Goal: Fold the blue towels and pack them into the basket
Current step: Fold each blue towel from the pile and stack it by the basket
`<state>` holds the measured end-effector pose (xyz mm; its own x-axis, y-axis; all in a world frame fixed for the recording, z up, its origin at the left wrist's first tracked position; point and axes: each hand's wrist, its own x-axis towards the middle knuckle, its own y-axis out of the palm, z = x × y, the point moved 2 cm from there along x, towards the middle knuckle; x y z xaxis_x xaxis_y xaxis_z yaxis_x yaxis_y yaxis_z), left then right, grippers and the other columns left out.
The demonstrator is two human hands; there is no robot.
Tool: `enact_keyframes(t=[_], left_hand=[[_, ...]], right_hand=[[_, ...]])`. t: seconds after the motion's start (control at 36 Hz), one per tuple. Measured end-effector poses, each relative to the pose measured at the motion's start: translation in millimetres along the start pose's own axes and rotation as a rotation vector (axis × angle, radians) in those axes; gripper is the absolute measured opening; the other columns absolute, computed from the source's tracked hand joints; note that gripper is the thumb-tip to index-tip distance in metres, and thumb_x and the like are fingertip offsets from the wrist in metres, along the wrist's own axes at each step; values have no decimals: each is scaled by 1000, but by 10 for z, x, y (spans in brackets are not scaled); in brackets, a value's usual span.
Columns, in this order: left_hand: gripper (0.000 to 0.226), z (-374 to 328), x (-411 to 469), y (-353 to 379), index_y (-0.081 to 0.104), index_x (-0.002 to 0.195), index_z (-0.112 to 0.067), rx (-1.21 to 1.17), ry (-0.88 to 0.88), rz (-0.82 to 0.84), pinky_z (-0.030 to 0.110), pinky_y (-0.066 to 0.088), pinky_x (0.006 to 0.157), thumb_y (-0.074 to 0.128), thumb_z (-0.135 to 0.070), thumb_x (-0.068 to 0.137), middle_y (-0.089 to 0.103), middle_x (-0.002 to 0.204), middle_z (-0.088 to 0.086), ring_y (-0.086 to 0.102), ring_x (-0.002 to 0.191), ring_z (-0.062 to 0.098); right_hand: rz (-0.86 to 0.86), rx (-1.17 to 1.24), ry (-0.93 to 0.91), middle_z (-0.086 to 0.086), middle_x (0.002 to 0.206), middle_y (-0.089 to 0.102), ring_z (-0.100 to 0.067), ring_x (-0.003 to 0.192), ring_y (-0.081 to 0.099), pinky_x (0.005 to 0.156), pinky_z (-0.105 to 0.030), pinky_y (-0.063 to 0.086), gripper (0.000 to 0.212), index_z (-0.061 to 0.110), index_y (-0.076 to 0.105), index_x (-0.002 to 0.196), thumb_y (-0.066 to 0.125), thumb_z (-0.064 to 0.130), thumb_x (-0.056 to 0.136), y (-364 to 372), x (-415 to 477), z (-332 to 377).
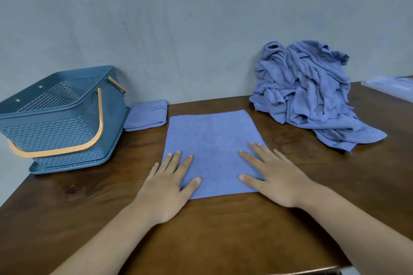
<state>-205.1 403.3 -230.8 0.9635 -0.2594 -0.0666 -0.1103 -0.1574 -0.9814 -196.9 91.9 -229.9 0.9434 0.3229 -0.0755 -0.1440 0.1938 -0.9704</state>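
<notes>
A blue towel lies spread flat on the brown wooden table, in front of me. My left hand presses flat on its near left corner, fingers straight. My right hand lies flat on its near right side, fingers spread. A small folded blue towel sits beside the basket. The blue perforated basket with an orange handle stands at the left; what shows of its inside holds nothing. A crumpled pile of blue towels leans against the wall at the back right.
A grey wall runs right behind the table. A flat pale tray or lid lies at the far right edge. The table's left edge slants just below the basket.
</notes>
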Motion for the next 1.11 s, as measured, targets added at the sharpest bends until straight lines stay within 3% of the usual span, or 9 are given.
enact_keyframes(t=[0.17, 0.25, 0.31, 0.42, 0.53, 0.69, 0.86, 1.0, 1.11], left_hand=[[75, -13, -15, 8, 1, 168, -45, -14, 0, -52, 39, -3, 132, 15, -77, 102, -10, 176, -16, -14, 161, 6], [63, -50, -36, -24, 29, 163, -39, 20, 102, -215, 37, 15, 131, 24, -67, 107, 22, 172, -13, 14, 161, 11], [50, -202, -71, -55, 48, 150, -34, 16, 266, -290, 34, 31, 123, 33, -58, 108, 45, 155, -16, 38, 148, 10], [32, -569, -161, 15, 61, 121, -33, -29, 477, -251, 27, 41, 101, 45, -57, 105, 56, 123, -20, 52, 116, 6], [24, -594, -110, 58, 61, 108, -35, -61, 448, -268, 27, 44, 94, 48, -55, 106, 55, 109, -20, 49, 100, 3], [31, -600, -80, 86, 61, 105, -31, -80, 407, -294, 30, 47, 90, 36, -49, 110, 56, 104, -18, 51, 96, 5], [28, -611, -90, 85, 55, 106, -33, -83, 380, -285, 27, 44, 90, 34, -51, 111, 53, 101, -20, 46, 94, 4], [35, -682, -12, 110, 59, 123, -38, -19, 383, -324, 28, 45, 91, 37, -59, 107, 58, 113, -20, 50, 102, 5], [29, -517, -53, 101, 66, 117, -38, -37, 354, -366, 30, 50, 88, 42, -50, 106, 57, 108, -19, 52, 98, 7]], right_hand=[[-53, 6, 39, 20, 173, -16, 1, 156, -22, 132, -43, -5, 74, 54, -2, 164, 14, 83, 98, 19, -90, -66], [-197, -14, -16, 21, 173, 11, -3, 160, 3, 132, -46, 2, 69, 49, 24, 162, 24, 79, 101, 9, -99, -46], [-294, 8, -120, 23, 163, 31, -3, 154, 24, 129, -41, 14, 56, 47, 45, 152, 37, 71, 103, -19, -100, -8], [-347, 137, -354, 27, 136, 57, 4, 128, 51, 106, -28, 44, 22, 40, 71, 118, 58, 43, 100, -5, -118, 111], [-304, 128, -407, 30, 117, 62, 1, 109, 57, 90, -21, 48, 12, 41, 71, 108, 61, 37, 102, 1, -130, 177], [-304, 94, -389, 30, 114, 60, 4, 107, 55, 88, -13, 41, 31, 44, 68, 108, 60, 70, 93, 3, -157, 238], [-356, 36, -364, 25, 105, 62, 1, 97, 55, 76, -12, 37, 15, 41, 66, 103, 56, 50, 100, 24, -114, 265], [-337, 47, -366, 25, 106, 61, 1, 98, 54, 75, -10, 36, 14, 43, 64, 106, 53, 51, 102, 3, -127, 256], [-311, 66, -344, 27, 111, 62, 3, 105, 57, 80, -12, 43, 16, 45, 63, 113, 53, 51, 103, -32, -174, 180]])
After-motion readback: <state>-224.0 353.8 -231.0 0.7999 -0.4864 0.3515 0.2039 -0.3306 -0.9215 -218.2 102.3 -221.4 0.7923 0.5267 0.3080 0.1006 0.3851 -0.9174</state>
